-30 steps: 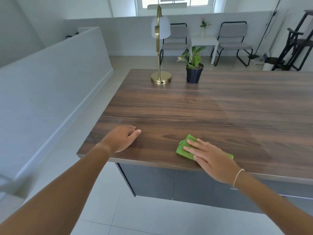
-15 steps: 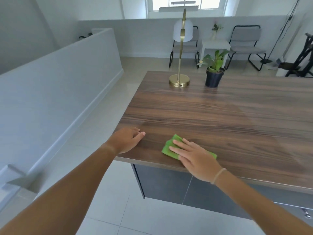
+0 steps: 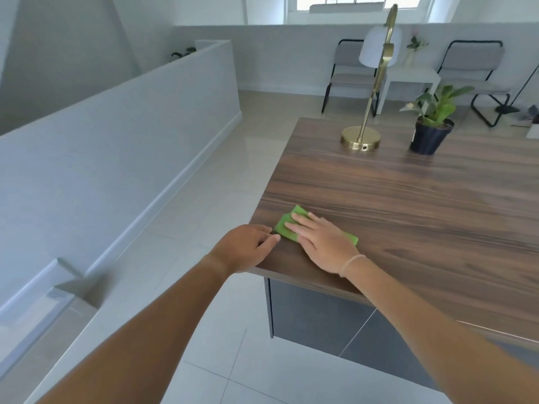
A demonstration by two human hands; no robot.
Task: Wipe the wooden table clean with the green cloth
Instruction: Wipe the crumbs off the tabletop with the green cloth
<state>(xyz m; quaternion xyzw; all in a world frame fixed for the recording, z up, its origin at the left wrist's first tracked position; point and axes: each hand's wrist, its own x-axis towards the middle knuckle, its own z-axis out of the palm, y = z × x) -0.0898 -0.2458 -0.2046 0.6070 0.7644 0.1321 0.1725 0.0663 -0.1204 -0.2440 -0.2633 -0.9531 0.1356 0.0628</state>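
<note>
The wooden table (image 3: 423, 199) fills the right half of the head view, dark grained wood. A folded green cloth (image 3: 287, 224) lies flat near the table's near left corner. My right hand (image 3: 323, 243) presses flat on the cloth with fingers spread, covering most of it. My left hand (image 3: 248, 247) rests on the table's left corner edge, fingers loosely curled, thumb tip close to the cloth, holding nothing.
A brass lamp (image 3: 361, 139) with a white shade and a potted plant (image 3: 431, 132) stand at the table's far side. A grey half wall (image 3: 116, 135) runs along the left. Two chairs and a small white table stand beyond. Tiled floor lies left of the table.
My right hand has slid the cloth leftward along the near edge to the left corner, ending right beside my left hand. The view has shifted left.
</note>
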